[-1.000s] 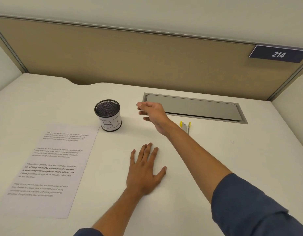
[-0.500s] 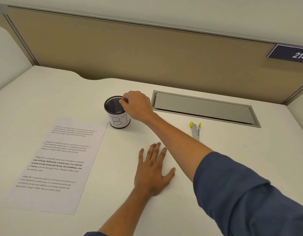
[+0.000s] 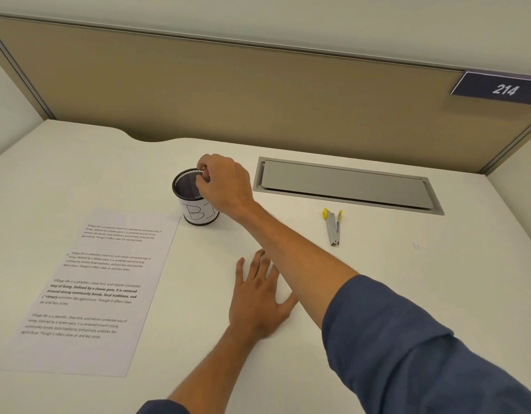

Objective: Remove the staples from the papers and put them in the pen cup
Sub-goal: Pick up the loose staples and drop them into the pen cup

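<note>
Presently your right hand (image 3: 225, 183) pinches over the pen cup (image 3: 195, 198), contents unseen; releasing off-centre could drop a staple outside; left hand (image 3: 258, 297) lies flat

The person wears a dark blue long-sleeved top of soft, slightly creased cloth. The right sleeve (image 3: 422, 348) is pushed up well behind the right hand (image 3: 225, 186), ending in a loose, rumpled edge and leaving the forearm bare from there to the wrist. Only a small dark blue edge of the left sleeve (image 3: 162, 407) shows, far behind the left hand (image 3: 258, 300), whose wrist and fingers carry no covering.
</note>
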A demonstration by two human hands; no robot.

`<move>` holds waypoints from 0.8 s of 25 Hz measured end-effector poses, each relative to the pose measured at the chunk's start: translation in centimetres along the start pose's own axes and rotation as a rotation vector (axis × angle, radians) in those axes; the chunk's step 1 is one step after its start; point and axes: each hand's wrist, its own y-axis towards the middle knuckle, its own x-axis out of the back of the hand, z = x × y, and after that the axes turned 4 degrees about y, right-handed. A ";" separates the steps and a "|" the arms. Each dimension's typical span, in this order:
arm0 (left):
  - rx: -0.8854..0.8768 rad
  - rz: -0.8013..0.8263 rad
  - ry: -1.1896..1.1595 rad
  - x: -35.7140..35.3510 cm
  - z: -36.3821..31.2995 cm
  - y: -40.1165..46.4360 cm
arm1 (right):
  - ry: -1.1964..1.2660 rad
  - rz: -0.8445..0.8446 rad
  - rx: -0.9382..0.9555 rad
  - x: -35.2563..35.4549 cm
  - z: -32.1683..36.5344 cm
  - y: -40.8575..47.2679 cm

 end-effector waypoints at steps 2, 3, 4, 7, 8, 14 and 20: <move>-0.006 -0.013 0.000 -0.1 0.1 0.0 | 0.135 -0.134 -0.037 0.8 -0.4 -1.5; -0.005 -0.023 0.004 -0.3 0.2 0.0 | 0.192 -0.176 -0.047 1.2 -0.8 -2.5; -0.002 -0.036 0.007 -0.5 0.2 0.0 | 0.241 -0.200 -0.053 1.7 -1.4 -3.6; -0.003 -0.087 0.027 -1.2 0.4 -0.1 | 0.335 -0.216 -0.109 3.2 -4.3 -7.0; -0.002 -0.103 0.027 -1.4 0.4 -0.1 | 0.342 -0.219 -0.146 3.7 -5.4 -8.1; 0.004 -0.130 0.030 -1.3 0.3 -0.1 | 0.382 -0.291 -0.407 7.1 -11.4 -14.3; 0.004 -0.129 0.045 -1.3 0.4 -0.1 | 0.355 -0.271 -0.575 9.4 -14.7 -20.1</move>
